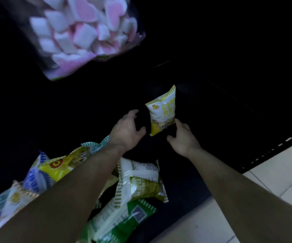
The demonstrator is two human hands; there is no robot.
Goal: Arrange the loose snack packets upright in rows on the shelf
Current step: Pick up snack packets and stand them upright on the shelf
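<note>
A yellow-and-white snack packet (161,111) stands upright, slightly tilted, deep on the dark shelf (229,109). My left hand (126,131) is spread open just left of it, fingers curled, not touching. On the packet's right, my right hand (183,137) is open, with a fingertip touching the lower right corner. Loose packets lie in a heap at the shelf's front left: a yellow one (57,168), a blue-striped one (38,176), an olive-and-white one (140,181) and a green one (124,220). My left forearm crosses over the heap.
A clear bag of pink and white marshmallows (82,32) hangs blurred at the upper left, close to the camera. The shelf's front edge with a price strip (273,149) runs diagonally at right. Pale floor tiles (273,181) lie beyond it.
</note>
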